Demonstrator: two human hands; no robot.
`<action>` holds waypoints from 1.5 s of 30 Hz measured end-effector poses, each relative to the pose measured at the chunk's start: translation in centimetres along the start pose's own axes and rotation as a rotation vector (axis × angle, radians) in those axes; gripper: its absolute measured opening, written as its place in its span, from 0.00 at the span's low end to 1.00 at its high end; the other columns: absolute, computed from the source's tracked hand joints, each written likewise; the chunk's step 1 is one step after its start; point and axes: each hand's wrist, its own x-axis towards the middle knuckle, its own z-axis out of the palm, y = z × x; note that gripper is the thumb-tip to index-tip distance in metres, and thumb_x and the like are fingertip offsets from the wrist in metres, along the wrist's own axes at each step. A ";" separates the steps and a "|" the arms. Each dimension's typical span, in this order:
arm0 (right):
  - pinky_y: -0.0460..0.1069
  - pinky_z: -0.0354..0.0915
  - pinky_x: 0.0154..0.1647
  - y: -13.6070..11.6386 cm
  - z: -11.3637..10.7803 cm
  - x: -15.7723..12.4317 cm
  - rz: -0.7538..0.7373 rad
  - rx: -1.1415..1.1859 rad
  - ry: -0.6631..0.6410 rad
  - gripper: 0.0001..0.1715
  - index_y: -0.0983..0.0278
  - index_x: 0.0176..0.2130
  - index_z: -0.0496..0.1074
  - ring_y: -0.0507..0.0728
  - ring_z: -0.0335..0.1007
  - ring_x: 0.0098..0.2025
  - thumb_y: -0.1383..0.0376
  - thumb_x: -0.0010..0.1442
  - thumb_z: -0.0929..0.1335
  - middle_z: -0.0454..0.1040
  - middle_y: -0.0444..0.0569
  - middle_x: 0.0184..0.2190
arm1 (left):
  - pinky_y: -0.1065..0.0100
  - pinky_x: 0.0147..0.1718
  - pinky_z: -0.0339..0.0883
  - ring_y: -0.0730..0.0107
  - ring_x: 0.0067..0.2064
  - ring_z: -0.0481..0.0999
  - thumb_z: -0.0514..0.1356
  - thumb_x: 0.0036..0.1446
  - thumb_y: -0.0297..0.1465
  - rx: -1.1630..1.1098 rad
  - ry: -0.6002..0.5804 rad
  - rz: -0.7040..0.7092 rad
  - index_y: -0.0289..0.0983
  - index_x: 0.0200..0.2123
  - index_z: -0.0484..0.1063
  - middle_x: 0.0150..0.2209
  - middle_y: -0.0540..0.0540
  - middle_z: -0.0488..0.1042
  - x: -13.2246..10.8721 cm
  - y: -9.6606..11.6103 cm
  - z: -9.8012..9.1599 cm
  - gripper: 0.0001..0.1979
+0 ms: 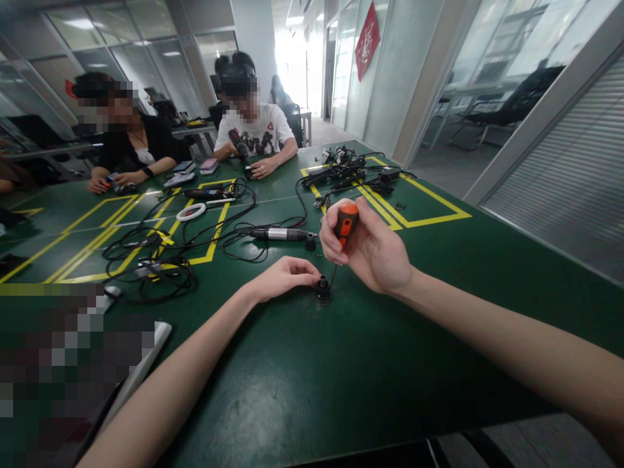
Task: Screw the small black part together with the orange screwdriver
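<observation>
My right hand (380, 253) is wrapped round the orange and dark grey handle of a screwdriver (346, 226). Its thin shaft points down to the side of a small black cylindrical part (322, 292) standing upright on the green table (273, 390). Whether the tip sits in a screw is too small to tell. From the left, my left hand (280, 279) pinches the top of that black part with closed fingertips. Just beyond it stands a similar small black part (311, 242), beside a silver and black electric screwdriver (280, 234) with a cable.
Tangled black cables (168, 276) lie to the left, near a white ring (191, 212). A heap of black adapters and cords (341, 170) covers the far right. Across the table sit two people, one holding a power tool (238, 143). A white-edged device (158, 335) lies lower left.
</observation>
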 end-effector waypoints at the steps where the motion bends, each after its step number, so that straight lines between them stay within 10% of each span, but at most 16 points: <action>1: 0.46 0.53 0.23 0.0 0.0 0.0 -0.001 -0.001 0.002 0.27 0.62 0.32 0.71 0.48 0.58 0.19 0.43 0.65 0.72 0.67 0.40 0.20 | 0.66 0.49 0.70 0.66 0.40 0.79 0.75 0.51 0.40 0.000 -0.003 -0.001 0.34 0.35 0.83 0.38 0.45 0.84 0.0 0.0 0.0 0.15; 45: 0.46 0.51 0.22 -0.1 0.2 -0.2 -0.019 -0.068 0.020 0.26 0.60 0.33 0.69 0.49 0.49 0.21 0.42 0.65 0.70 0.57 0.38 0.19 | 0.65 0.49 0.71 0.69 0.39 0.80 0.79 0.47 0.41 -0.050 -0.009 0.015 0.34 0.36 0.84 0.38 0.44 0.84 -0.2 0.0 0.0 0.19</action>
